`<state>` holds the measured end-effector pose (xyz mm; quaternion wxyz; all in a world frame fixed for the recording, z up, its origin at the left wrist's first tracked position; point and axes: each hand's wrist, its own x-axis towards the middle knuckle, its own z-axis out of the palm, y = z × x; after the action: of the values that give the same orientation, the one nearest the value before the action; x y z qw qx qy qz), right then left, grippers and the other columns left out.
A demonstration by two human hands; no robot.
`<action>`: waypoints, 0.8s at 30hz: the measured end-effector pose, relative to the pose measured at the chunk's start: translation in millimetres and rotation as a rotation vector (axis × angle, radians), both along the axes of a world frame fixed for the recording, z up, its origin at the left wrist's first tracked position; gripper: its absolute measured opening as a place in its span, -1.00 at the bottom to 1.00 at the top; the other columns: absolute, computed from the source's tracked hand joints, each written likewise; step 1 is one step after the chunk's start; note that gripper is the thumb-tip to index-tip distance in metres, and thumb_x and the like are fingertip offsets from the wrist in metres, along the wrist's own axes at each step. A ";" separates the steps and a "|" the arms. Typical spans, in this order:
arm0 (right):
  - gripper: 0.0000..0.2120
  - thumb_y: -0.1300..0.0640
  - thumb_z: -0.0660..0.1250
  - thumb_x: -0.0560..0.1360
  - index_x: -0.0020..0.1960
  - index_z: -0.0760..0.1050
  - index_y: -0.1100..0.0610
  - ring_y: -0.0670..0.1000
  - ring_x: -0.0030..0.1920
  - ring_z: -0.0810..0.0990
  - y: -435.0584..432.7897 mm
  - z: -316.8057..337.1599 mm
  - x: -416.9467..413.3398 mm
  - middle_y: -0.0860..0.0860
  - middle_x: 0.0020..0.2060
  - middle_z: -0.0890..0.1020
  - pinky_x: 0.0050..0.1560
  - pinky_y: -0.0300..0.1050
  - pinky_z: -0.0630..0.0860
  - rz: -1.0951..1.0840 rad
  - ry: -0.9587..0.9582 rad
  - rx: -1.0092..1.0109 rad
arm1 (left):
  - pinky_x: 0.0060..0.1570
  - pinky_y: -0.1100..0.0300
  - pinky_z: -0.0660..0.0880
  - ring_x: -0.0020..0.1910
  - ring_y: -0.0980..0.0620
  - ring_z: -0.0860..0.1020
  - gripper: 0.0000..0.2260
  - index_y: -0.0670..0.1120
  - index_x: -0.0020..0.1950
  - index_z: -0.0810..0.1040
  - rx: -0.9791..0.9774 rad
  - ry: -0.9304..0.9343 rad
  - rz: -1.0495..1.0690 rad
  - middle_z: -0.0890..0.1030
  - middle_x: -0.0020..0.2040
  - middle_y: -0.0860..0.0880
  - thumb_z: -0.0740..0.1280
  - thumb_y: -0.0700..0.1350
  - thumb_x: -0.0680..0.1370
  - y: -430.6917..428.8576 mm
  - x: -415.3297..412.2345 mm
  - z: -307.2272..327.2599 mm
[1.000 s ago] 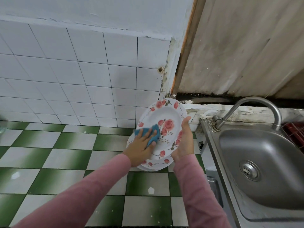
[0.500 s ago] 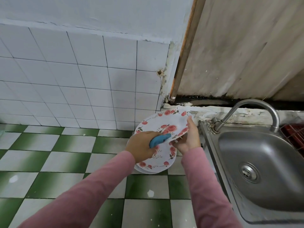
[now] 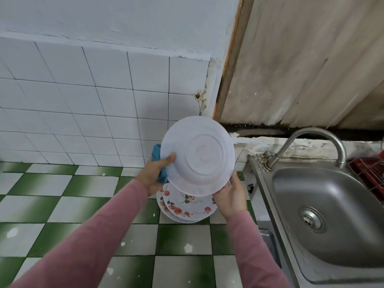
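The plate (image 3: 197,156) is held up over the stack of floral plates (image 3: 187,206) on the tiled tabletop (image 3: 83,204), its bare underside facing the person. The left hand (image 3: 154,175) pinches the left rim, thumb on the back, with the blue cloth (image 3: 156,152) bunched behind. The right hand (image 3: 229,196) grips the lower right rim. The cloth lies just left of the underside, so the left hand is probably the one to wipe it.
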<state>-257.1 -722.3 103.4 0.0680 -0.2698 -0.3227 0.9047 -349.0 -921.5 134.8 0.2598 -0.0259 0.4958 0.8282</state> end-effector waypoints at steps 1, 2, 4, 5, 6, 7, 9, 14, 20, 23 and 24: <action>-0.59 -0.01 0.17 0.65 0.44 0.43 0.11 0.20 0.36 0.51 0.5 3.5 -1.7 0.17 0.31 0.58 0.43 0.23 0.36 -0.016 0.024 -0.017 | -0.03 -0.09 0.63 0.14 -0.18 0.61 -0.57 -0.10 0.29 0.54 -0.021 -0.025 0.015 0.66 0.16 -0.14 0.44 -0.09 0.43 -1.1 -1.8 -6.2; -0.58 0.04 0.18 0.65 0.47 0.39 0.12 0.20 0.39 0.48 2.2 5.3 -3.9 0.18 0.33 0.56 0.45 0.26 0.32 -0.034 0.049 -0.024 | -0.03 -0.11 0.63 0.13 -0.20 0.61 -0.58 -0.10 0.27 0.55 -0.033 -0.047 0.037 0.66 0.16 -0.15 0.45 -0.07 0.43 -2.5 -2.7 -11.8; -0.59 0.08 0.20 0.63 0.46 0.39 0.12 0.15 0.32 0.55 5.6 12.6 -7.6 0.15 0.29 0.59 0.39 0.24 0.40 -0.081 0.082 0.001 | -0.02 -0.13 0.60 0.05 -0.23 0.61 -0.67 -0.12 0.14 0.59 -0.081 -0.071 0.119 0.66 0.07 -0.19 0.46 0.03 0.47 -7.0 -5.7 -27.6; -0.64 0.09 0.20 0.64 0.41 0.43 0.11 0.10 0.21 0.62 7.9 16.7 -9.1 0.12 0.21 0.64 0.29 0.19 0.51 -0.092 0.102 0.018 | -0.08 -0.11 0.58 -0.05 -0.23 0.58 -0.67 -0.14 -0.01 0.61 -0.117 -0.091 0.162 0.63 -0.04 -0.23 0.47 0.12 0.47 -9.8 -8.3 -36.4; -0.71 0.10 0.19 0.65 0.34 0.48 0.09 0.05 0.08 0.69 10.5 21.0 -9.7 0.08 0.12 0.69 0.14 0.11 0.62 -0.100 0.111 0.038 | -0.18 -0.04 0.52 -0.18 -0.19 0.52 -0.59 -0.15 -0.19 0.58 -0.155 -0.105 0.206 0.56 -0.19 -0.22 0.45 0.22 0.45 -11.3 -10.4 -43.4; -0.76 0.10 0.19 0.66 0.28 0.50 0.07 0.01 -0.02 0.71 11.9 25.8 -9.7 0.06 0.05 0.71 -0.02 0.05 0.67 -0.103 0.108 0.061 | -0.27 0.05 0.44 -0.32 -0.11 0.45 -0.49 -0.17 -0.35 0.51 -0.194 -0.111 0.242 0.49 -0.35 -0.18 0.40 0.28 0.47 -10.9 -11.3 -47.5; -0.77 0.07 0.18 0.67 0.28 0.51 0.04 -0.02 -0.06 0.72 11.2 35.2 -5.8 0.03 0.03 0.72 -0.14 -0.05 0.67 -0.075 0.106 0.144 | -0.25 0.10 0.42 -0.48 -0.05 0.44 -0.39 -0.27 -0.33 0.53 -0.322 -0.071 0.341 0.45 -0.51 -0.15 0.22 0.26 0.57 -3.6 -4.7 -43.8; -0.57 -0.20 0.25 0.57 0.35 0.49 -0.02 0.07 0.26 0.58 -29.8 37.4 -4.9 0.00 0.26 0.61 0.30 0.16 0.52 0.071 0.055 0.444 | -0.14 0.17 0.48 0.02 -0.21 0.57 -0.41 -0.15 0.24 0.50 -0.516 0.267 0.286 0.57 0.11 -0.30 0.05 0.31 0.57 31.9 37.8 -16.2; -0.74 0.03 0.18 0.68 0.14 0.62 0.08 0.05 0.06 0.67 -66.4 42.4 -10.8 0.05 0.01 0.71 0.05 -0.05 0.63 0.128 0.078 0.624 | 0.47 -0.06 0.27 0.52 0.07 0.21 -0.44 0.19 0.56 0.13 -0.605 0.768 0.075 0.20 0.53 0.14 0.04 0.33 0.59 57.8 30.1 -24.2; -0.74 0.01 0.20 0.67 0.04 0.66 0.05 0.10 0.06 0.66 -67.0 42.6 -3.5 0.04 -0.03 0.72 0.14 0.09 0.61 0.132 0.081 0.642 | 0.44 -0.04 0.33 0.39 0.12 0.34 -0.48 0.10 0.55 0.22 -0.652 0.636 0.135 0.33 0.45 0.09 0.04 0.26 0.62 54.0 21.1 -11.3; -0.73 0.01 0.19 0.67 0.02 0.66 0.03 0.09 0.05 0.66 -67.3 44.6 -3.1 0.03 -0.05 0.72 0.13 0.08 0.62 0.118 0.066 0.623 | 0.47 -0.03 0.28 0.43 0.11 0.30 -0.50 0.07 0.55 0.22 -0.675 0.645 0.145 0.32 0.46 0.08 0.03 0.21 0.64 54.7 23.2 -7.6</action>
<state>-260.2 -789.6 148.0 0.1053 -0.1873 -0.5970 0.7729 -325.8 -866.7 127.2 0.0110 0.1151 0.7896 0.6026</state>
